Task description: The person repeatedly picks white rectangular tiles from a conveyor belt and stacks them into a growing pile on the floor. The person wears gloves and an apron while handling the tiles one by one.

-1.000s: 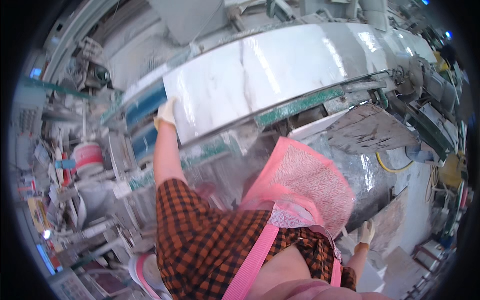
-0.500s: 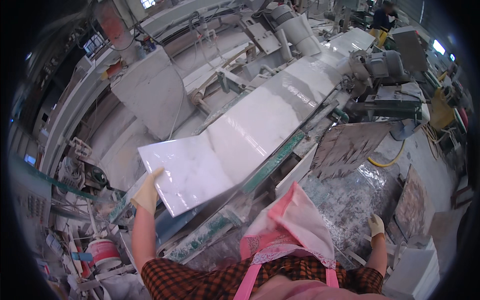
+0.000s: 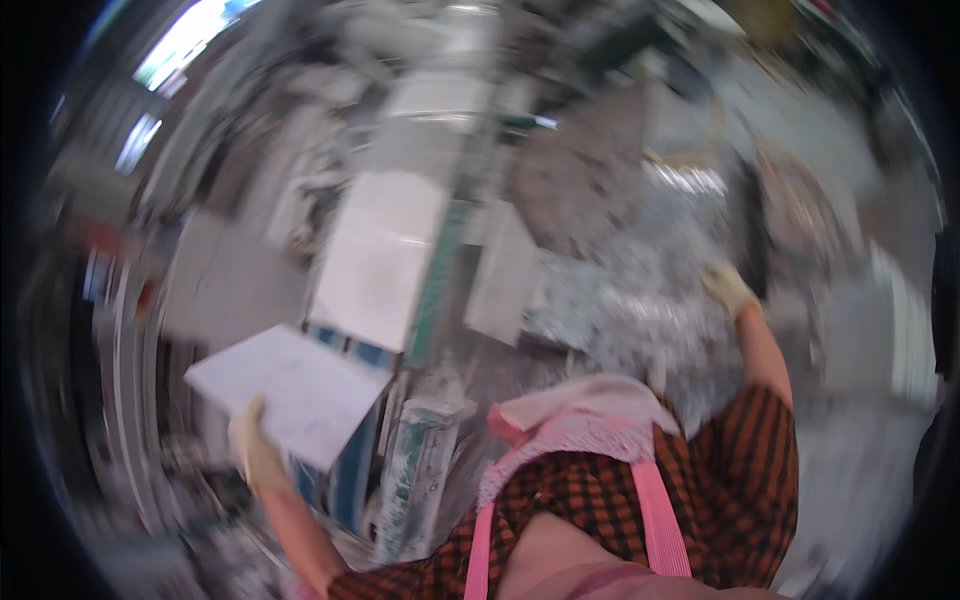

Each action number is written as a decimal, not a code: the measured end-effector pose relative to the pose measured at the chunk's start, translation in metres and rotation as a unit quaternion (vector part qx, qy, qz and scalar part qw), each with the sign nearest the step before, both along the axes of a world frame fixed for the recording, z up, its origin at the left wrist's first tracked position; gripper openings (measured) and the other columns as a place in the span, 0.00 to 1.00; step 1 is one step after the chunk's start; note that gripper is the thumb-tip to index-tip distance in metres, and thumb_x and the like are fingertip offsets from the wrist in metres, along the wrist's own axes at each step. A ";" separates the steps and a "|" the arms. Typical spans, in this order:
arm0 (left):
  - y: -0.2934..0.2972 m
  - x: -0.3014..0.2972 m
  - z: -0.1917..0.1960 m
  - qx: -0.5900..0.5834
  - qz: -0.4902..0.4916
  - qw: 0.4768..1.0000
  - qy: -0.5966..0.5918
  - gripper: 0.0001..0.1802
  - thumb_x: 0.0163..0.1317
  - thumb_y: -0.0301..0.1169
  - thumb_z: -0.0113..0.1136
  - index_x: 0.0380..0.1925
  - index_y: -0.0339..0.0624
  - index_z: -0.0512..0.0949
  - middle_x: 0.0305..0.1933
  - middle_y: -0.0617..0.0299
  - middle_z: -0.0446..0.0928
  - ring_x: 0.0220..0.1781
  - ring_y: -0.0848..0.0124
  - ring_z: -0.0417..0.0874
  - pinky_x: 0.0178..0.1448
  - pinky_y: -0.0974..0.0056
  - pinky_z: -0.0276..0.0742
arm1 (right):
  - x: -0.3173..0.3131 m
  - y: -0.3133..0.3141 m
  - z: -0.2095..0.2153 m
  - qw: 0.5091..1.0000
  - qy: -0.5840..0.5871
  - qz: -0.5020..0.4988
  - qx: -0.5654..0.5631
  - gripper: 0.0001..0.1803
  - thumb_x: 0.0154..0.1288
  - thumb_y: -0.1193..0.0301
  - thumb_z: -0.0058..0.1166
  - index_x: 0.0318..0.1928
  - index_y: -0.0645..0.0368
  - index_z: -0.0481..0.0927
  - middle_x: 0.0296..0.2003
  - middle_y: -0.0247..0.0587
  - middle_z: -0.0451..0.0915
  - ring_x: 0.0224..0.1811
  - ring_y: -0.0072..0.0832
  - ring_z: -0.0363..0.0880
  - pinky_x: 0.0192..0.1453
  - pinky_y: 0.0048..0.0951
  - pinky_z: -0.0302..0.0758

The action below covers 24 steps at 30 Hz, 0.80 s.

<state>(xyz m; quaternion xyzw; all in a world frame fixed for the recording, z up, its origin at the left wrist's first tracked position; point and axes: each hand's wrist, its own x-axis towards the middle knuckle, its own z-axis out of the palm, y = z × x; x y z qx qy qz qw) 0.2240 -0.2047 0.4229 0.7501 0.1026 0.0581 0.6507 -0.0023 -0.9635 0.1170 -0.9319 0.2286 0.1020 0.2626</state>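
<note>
My left hand (image 3: 254, 445), in a pale glove, grips a white square tile (image 3: 290, 395) at its near left edge. The thumb lies on top of the tile, and the other fingers are hidden under it. The tile is apart from the row of white slabs (image 3: 385, 250) on the conveyor and lies over the near end of its blue belt (image 3: 355, 465). Away to the right, my right hand (image 3: 730, 288), gloved too, reaches out over the wet grey floor. Its fingers are loosely stretched, with nothing seen in them, though the picture is blurred.
The conveyor's chipped green frame (image 3: 437, 285) runs along the slabs. A white panel (image 3: 503, 272) leans beside it, with a brown stained board (image 3: 585, 165) beyond. Stacked white slabs (image 3: 875, 325) stand at the far right. A grey panel (image 3: 235, 280) is left of the conveyor.
The tile has come away from the slab row, drawn left and nearer in my left hand. My view has swung right, and my right arm now reaches farther forward.
</note>
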 end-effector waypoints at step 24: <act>-0.989 -0.038 -0.107 0.547 -0.621 0.489 -0.276 0.20 0.57 0.41 0.65 0.44 0.38 0.82 0.45 0.45 0.82 0.51 0.48 0.82 0.54 0.53 0.76 | -0.378 -0.397 0.226 0.849 -0.250 -0.384 -0.263 0.23 0.68 0.68 0.52 0.62 0.63 0.73 0.55 0.51 0.79 0.60 0.42 0.76 0.66 0.38 0.69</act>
